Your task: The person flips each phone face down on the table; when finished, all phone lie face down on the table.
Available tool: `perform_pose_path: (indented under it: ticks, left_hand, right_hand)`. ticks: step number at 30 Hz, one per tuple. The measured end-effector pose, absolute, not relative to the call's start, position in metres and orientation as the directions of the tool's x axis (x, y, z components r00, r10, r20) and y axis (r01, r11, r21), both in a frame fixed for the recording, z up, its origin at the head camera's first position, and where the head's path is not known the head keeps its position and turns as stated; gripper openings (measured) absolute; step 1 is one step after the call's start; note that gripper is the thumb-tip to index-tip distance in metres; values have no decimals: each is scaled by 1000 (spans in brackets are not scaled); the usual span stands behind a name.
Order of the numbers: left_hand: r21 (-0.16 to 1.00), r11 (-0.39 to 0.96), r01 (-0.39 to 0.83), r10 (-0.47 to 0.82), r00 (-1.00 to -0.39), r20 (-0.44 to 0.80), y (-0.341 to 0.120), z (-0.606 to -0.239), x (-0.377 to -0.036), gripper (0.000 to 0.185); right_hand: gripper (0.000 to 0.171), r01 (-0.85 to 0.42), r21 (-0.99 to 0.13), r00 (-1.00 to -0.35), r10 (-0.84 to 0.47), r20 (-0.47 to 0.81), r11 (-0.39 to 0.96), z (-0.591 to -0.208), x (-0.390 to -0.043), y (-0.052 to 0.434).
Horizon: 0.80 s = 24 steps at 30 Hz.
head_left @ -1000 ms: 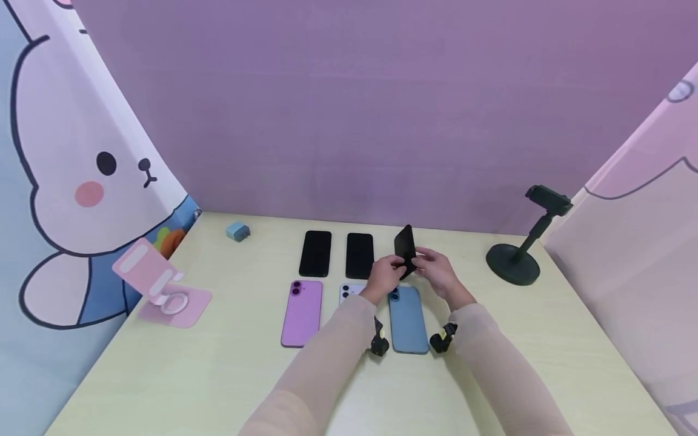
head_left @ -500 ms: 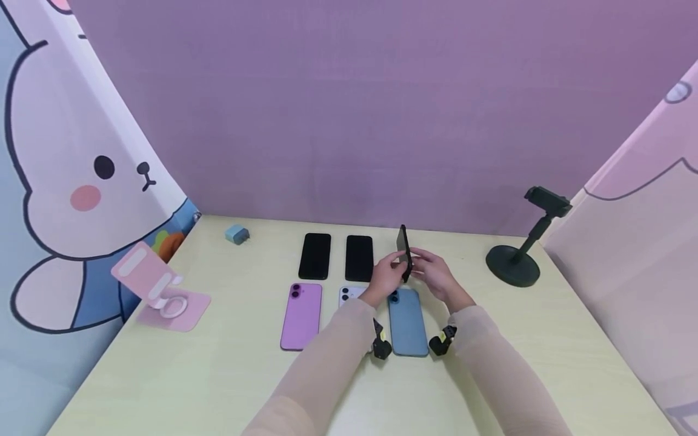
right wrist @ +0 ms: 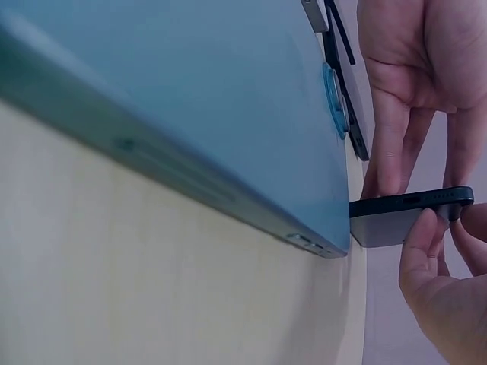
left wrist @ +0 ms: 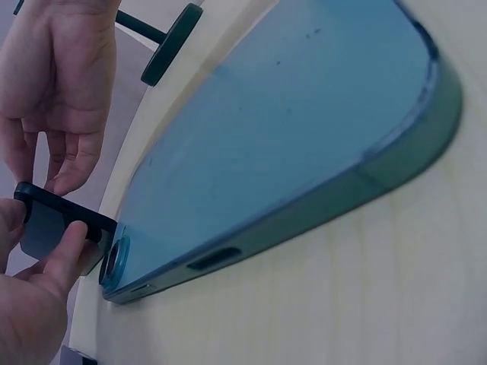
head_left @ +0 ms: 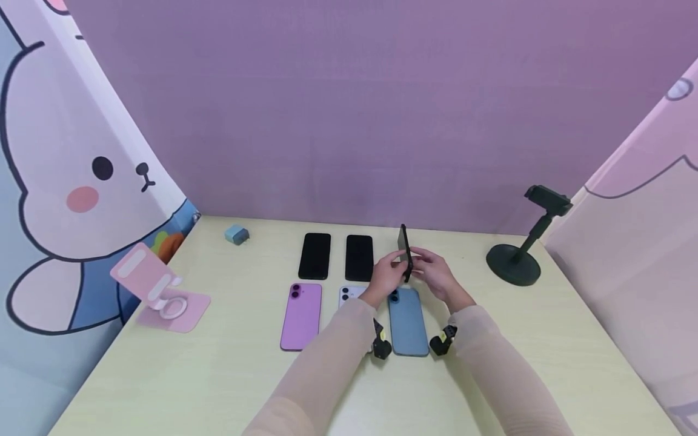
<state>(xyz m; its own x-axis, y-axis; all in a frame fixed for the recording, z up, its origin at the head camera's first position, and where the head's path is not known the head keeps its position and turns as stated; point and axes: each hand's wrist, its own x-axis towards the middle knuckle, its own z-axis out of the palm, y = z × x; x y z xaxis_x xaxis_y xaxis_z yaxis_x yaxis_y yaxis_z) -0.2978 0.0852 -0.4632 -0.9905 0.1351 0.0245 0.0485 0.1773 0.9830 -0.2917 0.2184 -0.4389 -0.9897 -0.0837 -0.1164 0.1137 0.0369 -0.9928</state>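
While both hands (head_left: 408,272) pinch a black phone (head_left: 404,249), purple walls (head_left: 349,109) enclose the yellow table (head_left: 545,339).

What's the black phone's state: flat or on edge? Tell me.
On edge. The black phone stands upright, held between the left hand and right hand, above the blue phone.

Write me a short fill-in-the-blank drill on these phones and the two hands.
1. Both hands, the left hand and the right hand, hold a ____ phone on its edge.
2. Directly nearer the person than that phone lies the ____ phone, back up.
3. The two dark phones lying flat in the far row number ____.
4. The black stand sits on the table's ____ side.

Missing words: black; blue; two; right
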Motion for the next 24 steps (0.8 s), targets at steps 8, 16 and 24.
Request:
perform_pose_path:
  ticks: [8, 16, 24]
  left_hand:
    - [976, 198, 92, 98, -993, 73, 83, -462, -303, 30]
    - [963, 242, 122, 88, -991, 103, 79, -461, -305, 41]
    - [923, 360, 134, 66, -991, 118, 72, -465, -304, 37]
  right_hand:
    - [42, 114, -989, -986, -110, -123, 93, -440, -293, 216]
    - [39, 136, -952, -980, -100, -170, 275, -446, -294, 216]
    - [36, 125, -888, -987, -33, -155, 443, -456, -297, 218]
